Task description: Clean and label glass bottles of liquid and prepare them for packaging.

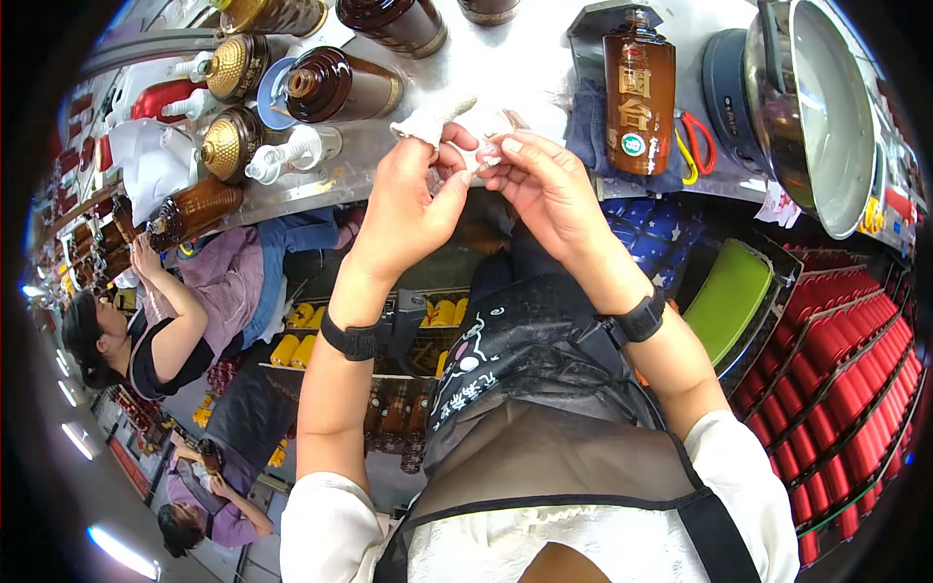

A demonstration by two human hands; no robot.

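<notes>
Upper centre: open tabletop beyond its near edge; left hand grasps crumpled white cloth, right hand pinches a small pale piece.

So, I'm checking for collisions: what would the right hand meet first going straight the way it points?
Probably the left hand, just ahead of the right hand; depth is unclear.

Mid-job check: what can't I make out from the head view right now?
Head view: small pinkish thing by the right hand, partly covered by that hand and too small to identify.
Head view: white crumpled material, lower part hidden behind the left hand.
Head view: blue bowl, right side covered by the brown bottle.
Head view: dark bottle at top centre, cut off by the picture's edge.
</notes>
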